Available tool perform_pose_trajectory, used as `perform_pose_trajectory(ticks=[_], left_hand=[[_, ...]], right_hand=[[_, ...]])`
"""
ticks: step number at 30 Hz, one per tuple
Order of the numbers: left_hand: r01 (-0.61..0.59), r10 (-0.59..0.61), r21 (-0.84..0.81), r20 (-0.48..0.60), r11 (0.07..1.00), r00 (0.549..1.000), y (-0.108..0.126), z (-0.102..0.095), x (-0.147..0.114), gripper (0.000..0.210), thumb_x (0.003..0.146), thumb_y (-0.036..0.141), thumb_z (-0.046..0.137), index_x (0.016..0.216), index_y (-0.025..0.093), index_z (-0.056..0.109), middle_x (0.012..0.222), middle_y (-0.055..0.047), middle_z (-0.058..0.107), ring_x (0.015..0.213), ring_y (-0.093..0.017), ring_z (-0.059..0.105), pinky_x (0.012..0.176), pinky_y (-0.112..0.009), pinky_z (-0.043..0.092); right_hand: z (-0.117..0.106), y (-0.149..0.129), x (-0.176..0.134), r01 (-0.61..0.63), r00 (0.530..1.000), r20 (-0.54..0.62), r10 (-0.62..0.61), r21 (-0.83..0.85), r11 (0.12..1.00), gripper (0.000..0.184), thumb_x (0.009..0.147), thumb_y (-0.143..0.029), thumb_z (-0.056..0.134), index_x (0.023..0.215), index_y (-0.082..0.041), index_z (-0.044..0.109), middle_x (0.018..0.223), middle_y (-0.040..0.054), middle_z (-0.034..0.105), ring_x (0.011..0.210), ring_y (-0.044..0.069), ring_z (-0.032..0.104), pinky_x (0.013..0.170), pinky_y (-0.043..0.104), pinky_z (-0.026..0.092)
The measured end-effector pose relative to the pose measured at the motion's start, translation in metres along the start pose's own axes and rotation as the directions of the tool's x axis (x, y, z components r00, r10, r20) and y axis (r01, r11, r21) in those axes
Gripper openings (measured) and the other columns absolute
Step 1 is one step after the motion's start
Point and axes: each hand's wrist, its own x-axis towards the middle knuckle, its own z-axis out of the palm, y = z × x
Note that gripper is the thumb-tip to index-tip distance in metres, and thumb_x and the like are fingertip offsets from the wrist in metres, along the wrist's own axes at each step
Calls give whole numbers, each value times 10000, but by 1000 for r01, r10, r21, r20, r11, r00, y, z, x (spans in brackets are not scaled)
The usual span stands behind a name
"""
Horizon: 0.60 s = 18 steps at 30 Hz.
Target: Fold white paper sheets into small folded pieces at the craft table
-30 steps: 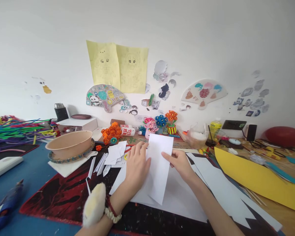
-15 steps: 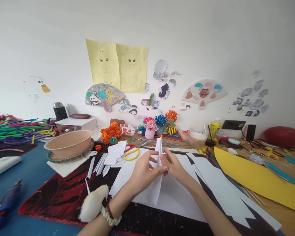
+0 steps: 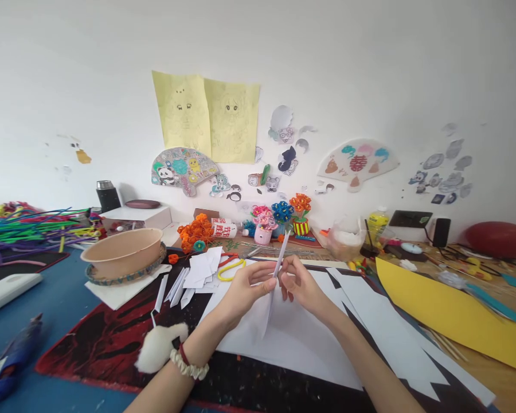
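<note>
Between my two hands stands a narrow folded white paper, seen almost edge-on and tilted slightly to the right at its top. My left hand grips it from the left, thumb on the near side. From the right, my right hand pinches it with bent fingers; some fingertips are hidden behind the paper. Beneath them a large white sheet lies on the black and red mat. Small cut white paper pieces and yellow-handled scissors lie left of my hands.
At left are a beige bowl, a white fluffy piece and a blue glue gun. Cut white paper and yellow card lie at right. Pipe-cleaner flowers in pots stand by the wall.
The paper has turned from showing its folded, slightly spread side to nearly edge-on, leaning right. My left thumb has drawn back to the left, and the view has shifted slightly.
</note>
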Motion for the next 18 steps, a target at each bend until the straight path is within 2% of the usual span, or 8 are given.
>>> perform_pose_trajectory(ticks=[3,8,12,15,18], left_hand=[[7,-7,-25,-4,1000,1000,0,2,0,432,722,360,742,1099,166,658,1195,-132,638,1122,-271,582,977,-406,446],[-20,22,-55,38,998,999,-1,3,0,364,779,369,683,1070,151,675,1103,-122,684,1011,-256,640,957,-417,456],[-35,36,-23,28,999,999,-4,2,1,356,755,317,706,1064,143,672,1079,-116,694,999,-248,643,943,-392,464],[-63,62,141,8,988,998,-6,2,1,271,822,315,613,1021,148,688,1019,-100,711,944,-236,656,857,-349,497],[-62,140,473,-133,879,981,-6,2,1,233,856,283,519,908,160,711,874,-75,726,799,-209,663,736,-302,494]], right_hand=[[2,0,0,8,1000,-7,-8,-10,1000,425,785,-552,613,878,-240,340,818,-39,521,503,80,526,439,215,417],[3,-6,-1,-11,1000,-14,11,-34,999,351,836,-521,560,892,-233,368,863,-26,525,502,78,537,420,207,402],[3,-10,-3,-23,999,-27,23,-17,1000,360,841,-517,556,1008,-231,414,871,-11,530,509,82,541,412,206,392],[3,-10,-3,-23,1000,-19,22,-23,999,384,842,-511,552,1079,-224,455,908,15,555,517,92,548,412,214,395],[0,-11,-1,-15,999,-38,13,-66,998,335,834,-469,560,1017,-188,546,907,43,599,538,111,566,449,235,416]])
